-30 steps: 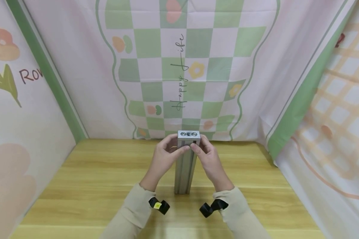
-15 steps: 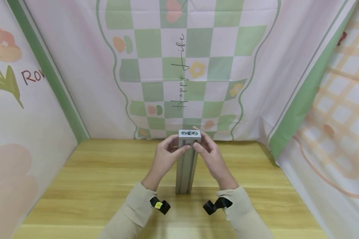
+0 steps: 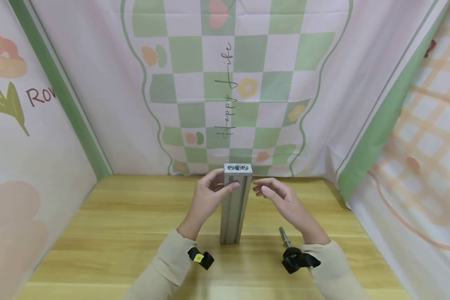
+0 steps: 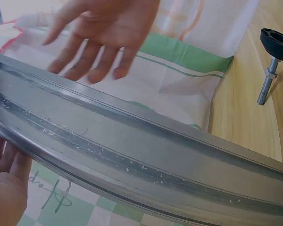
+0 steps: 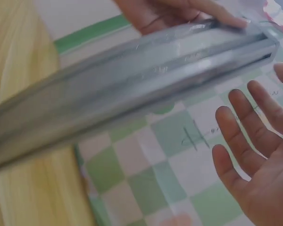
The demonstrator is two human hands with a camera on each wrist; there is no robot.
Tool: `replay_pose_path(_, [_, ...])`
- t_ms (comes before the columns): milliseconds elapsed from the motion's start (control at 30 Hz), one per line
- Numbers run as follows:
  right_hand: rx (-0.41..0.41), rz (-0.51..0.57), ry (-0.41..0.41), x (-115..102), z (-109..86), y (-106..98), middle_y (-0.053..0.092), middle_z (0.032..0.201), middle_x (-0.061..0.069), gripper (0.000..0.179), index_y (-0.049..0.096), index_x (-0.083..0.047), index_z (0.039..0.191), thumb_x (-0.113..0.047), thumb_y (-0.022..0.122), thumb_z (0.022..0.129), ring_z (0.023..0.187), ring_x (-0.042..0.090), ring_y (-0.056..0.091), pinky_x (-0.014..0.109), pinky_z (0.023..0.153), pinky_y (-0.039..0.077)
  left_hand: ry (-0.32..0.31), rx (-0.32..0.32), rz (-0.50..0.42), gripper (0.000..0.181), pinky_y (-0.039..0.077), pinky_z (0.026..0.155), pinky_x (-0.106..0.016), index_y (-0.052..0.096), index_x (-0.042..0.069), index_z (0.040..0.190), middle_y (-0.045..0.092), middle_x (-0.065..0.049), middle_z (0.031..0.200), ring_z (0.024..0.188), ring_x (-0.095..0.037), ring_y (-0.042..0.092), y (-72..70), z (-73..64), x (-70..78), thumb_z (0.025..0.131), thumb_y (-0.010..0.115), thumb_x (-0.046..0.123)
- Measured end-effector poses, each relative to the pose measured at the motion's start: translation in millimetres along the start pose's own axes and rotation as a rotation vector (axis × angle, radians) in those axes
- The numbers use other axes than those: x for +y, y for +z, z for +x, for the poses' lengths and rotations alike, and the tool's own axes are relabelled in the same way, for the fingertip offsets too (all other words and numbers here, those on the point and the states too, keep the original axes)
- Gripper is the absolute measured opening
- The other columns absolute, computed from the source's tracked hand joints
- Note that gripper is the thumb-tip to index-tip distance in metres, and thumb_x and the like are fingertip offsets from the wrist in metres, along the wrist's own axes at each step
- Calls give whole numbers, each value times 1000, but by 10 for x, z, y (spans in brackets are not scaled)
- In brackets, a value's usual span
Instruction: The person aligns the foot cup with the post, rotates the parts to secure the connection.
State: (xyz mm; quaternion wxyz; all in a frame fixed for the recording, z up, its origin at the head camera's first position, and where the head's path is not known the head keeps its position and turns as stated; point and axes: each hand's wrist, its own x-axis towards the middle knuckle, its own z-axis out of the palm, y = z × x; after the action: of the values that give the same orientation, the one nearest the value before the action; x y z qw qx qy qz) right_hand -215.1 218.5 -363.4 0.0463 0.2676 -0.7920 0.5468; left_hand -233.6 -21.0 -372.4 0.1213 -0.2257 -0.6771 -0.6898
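An aluminium extrusion profile [image 3: 231, 212] stands upright on the table. Its top carries a flat metal end plate [image 3: 238, 169] with three round holes or screw heads in a row. My left hand [image 3: 208, 191] grips the profile just below this plate, thumb on the near face and fingers round the left side. To the right, my right hand [image 3: 286, 204] hovers apart from the profile, fingers spread and holding nothing; the right wrist view shows its bare palm. A levelling foot [image 4: 269, 77] with a black base, threaded rod and nut lies near my right wrist, partly covered in the head view.
The wooden table [image 3: 142, 233] ends at a hanging cloth [image 3: 281, 54] with a green check print behind. More printed cloth encloses the left and right sides. Small pale shavings lie in the profile's groove in the left wrist view.
My right hand has let go of the profile and moved right and toward me, uncovering the levelling foot on the table. My left hand keeps its grip; the profile stays upright.
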Motion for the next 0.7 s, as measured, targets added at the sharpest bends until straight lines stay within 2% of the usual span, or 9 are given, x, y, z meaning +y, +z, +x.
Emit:
replay_pose_path(167, [-37, -90, 65, 133, -164, -121, 66, 121, 11, 31, 58, -1, 132, -19, 48, 108, 111, 26, 62, 27, 95, 51, -11, -15, 2, 38, 57, 87, -33, 68, 8, 123, 71, -8, 109, 98, -21, 68, -16, -2, 7, 88, 80, 16])
replay_pose_path(400, [-49, -229, 229, 323, -486, -259, 67, 122, 7, 35, 61, -8, 131, -32, 51, 107, 109, 24, 64, 32, 91, 53, -36, -11, 39, 39, 58, 84, -30, 69, 9, 122, 72, -6, 109, 97, -18, 68, -3, -16, 8, 87, 81, 18])
replay_pose_path(567, [3, -308, 292, 453, -710, -278, 70, 114, 1, 34, 64, -11, 128, -34, 54, 106, 97, 17, 65, 32, 82, 54, -25, 0, 26, 37, 58, 82, -31, 70, 9, 121, 72, -5, 107, 95, -19, 69, 8, -28, -14, 87, 81, 18])
replay_pose_path(700, [48, -384, 337, 577, -868, -224, 69, 109, 0, 38, 65, -8, 125, -37, 58, 103, 96, 17, 63, 34, 81, 54, -21, 6, 9, 38, 58, 82, -31, 69, 9, 122, 72, -5, 108, 96, -19, 69, 17, -36, -35, 87, 81, 19])
